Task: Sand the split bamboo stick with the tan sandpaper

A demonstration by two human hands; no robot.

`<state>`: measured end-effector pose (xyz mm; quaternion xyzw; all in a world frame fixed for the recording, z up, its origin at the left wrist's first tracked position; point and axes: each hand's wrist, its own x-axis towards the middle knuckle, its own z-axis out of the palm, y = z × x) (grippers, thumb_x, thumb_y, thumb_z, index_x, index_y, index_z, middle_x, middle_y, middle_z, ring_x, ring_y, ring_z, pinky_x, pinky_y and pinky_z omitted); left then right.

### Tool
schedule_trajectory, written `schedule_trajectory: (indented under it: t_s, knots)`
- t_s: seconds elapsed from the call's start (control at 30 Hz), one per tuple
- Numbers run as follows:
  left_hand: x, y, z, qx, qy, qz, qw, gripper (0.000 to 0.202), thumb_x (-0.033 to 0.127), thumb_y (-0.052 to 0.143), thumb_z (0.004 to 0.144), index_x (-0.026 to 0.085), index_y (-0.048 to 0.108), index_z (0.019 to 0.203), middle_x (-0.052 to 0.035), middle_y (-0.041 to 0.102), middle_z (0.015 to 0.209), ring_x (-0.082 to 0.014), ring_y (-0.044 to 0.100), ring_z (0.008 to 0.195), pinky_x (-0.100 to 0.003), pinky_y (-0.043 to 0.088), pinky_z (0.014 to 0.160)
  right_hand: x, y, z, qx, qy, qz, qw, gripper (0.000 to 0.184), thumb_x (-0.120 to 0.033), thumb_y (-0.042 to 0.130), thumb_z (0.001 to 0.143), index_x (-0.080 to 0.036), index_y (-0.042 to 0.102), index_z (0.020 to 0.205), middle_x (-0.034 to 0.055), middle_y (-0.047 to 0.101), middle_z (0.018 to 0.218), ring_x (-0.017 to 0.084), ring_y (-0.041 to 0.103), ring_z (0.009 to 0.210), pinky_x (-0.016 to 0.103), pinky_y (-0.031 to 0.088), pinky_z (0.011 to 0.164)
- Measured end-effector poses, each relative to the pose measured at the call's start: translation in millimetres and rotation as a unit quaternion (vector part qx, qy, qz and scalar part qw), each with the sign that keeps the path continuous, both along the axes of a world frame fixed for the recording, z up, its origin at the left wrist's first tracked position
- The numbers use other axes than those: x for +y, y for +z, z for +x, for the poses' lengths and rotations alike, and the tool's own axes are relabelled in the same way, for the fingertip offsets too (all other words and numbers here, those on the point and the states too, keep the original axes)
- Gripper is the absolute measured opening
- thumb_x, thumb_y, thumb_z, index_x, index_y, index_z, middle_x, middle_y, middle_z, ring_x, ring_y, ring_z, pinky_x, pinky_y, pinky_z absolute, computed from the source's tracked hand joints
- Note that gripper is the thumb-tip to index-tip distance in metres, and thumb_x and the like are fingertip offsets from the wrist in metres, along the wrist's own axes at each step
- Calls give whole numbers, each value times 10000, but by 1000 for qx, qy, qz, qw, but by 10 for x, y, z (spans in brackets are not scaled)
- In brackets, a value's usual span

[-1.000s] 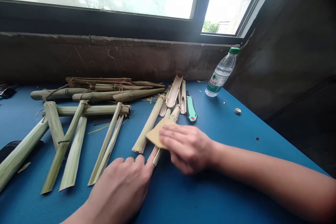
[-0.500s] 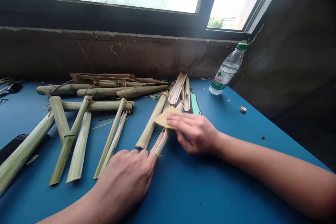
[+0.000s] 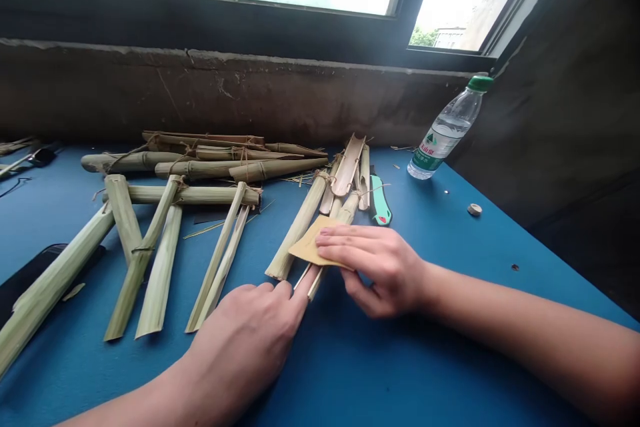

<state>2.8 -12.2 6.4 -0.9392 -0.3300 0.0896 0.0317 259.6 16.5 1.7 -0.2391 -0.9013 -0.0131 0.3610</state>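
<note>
My right hand (image 3: 383,268) presses a folded yellow-brown sheet of sandpaper (image 3: 311,243) down on a split bamboo piece (image 3: 349,207), fingers flat on top and thumb below. My left hand (image 3: 250,330) grips the near end of that piece, its index finger lying in the hollow; the other fingers are mostly hidden. The piece belongs to a small frame of bamboo strips tied with twine, with a wide half-pipe (image 3: 349,170) at the far end and another leg (image 3: 300,227) to the left.
A tied bamboo stand (image 3: 195,195) is at left, with a bundle of bamboo (image 3: 205,167) behind it. A mint-green utility knife (image 3: 381,203) lies right of the frame. A water bottle (image 3: 445,137) stands further right, near a small round bamboo bit (image 3: 475,210).
My right hand and the sandpaper have slid down the bamboo piece toward my left hand, baring its upper part and the knife's near end. The whole view has shifted slightly.
</note>
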Motion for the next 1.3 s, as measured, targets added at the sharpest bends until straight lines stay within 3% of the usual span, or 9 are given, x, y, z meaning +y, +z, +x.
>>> schedule_trajectory:
  t_s: [0.13, 0.3, 0.47, 0.57, 0.7, 0.87, 0.97, 1.13, 1.3]
  knots:
    - [-4, 0, -6, -3, 6, 6, 1000, 568, 7, 434, 909, 140, 592, 1439, -48, 737, 810, -287, 754, 674, -394, 615, 578, -18, -11, 7, 16, -70, 15, 997, 345, -60, 562, 867, -133, 715, 1168, 151, 818, 1144, 259, 778, 1157, 394, 649, 1036]
    - [4, 22, -3, 0, 6, -7, 1000, 497, 83, 449, 949, 159, 634, 1404, -63, 755, 851, -302, 768, 702, -421, 626, 601, -54, -35, -2, -19, 36, 53, 998, 405, -117, 589, 829, -62, 704, 1214, 203, 790, 1225, 270, 760, 1199, 383, 601, 1109]
    - [2, 32, -3, -9, -4, 27, 1000, 601, 102, 458, 969, 137, 497, 1568, -51, 757, 807, -287, 762, 660, -374, 583, 549, 11, -50, 57, -24, -55, 69, 996, 371, -105, 599, 848, -89, 711, 1202, 191, 794, 1220, 283, 764, 1189, 412, 613, 1094]
    - [-14, 23, -7, -8, -11, 35, 999, 504, 120, 448, 990, 140, 603, 1470, -52, 754, 794, -292, 762, 652, -374, 558, 523, 38, -48, 77, -43, -4, 77, 996, 391, -128, 604, 860, -68, 700, 1234, 208, 776, 1260, 283, 754, 1211, 416, 600, 1110]
    - [-22, 11, -1, -23, 8, 43, 999, 379, 187, 412, 1063, 172, 700, 1307, -45, 754, 782, -271, 761, 642, -352, 527, 516, 45, -40, 74, -32, -86, 56, 994, 318, -91, 594, 863, -113, 731, 1150, 171, 810, 1180, 267, 795, 1112, 386, 649, 1028]
    - [-1, 18, 23, -52, 12, 16, 998, 321, 197, 426, 1066, 186, 741, 1127, -31, 762, 760, -275, 763, 647, -368, 521, 534, 19, -60, 55, -41, -13, 50, 998, 370, -124, 601, 887, -54, 701, 1237, 212, 766, 1283, 269, 740, 1238, 378, 584, 1130]
    - [20, 13, 21, -77, 35, -3, 996, 392, 266, 368, 1108, 209, 729, 966, -31, 781, 775, -265, 780, 684, -358, 514, 563, 50, -70, 72, -29, -74, 49, 996, 333, -81, 571, 896, -79, 716, 1196, 204, 787, 1232, 258, 766, 1186, 365, 604, 1099]
    - [51, -39, -14, -121, 36, -1, 992, 381, 289, 373, 1107, 225, 684, 896, -18, 763, 734, -249, 765, 663, -347, 470, 566, 52, -56, 61, -32, -4, 38, 999, 397, -103, 578, 898, -84, 669, 1284, 206, 752, 1318, 256, 712, 1286, 397, 572, 1149]
    - [62, -68, -26, -144, 46, -5, 988, 408, 322, 366, 1115, 229, 660, 849, -20, 754, 727, -230, 758, 668, -334, 452, 582, 64, -55, 71, 1, -62, 41, 997, 347, -69, 579, 874, -102, 705, 1196, 193, 789, 1232, 270, 764, 1190, 408, 611, 1097]
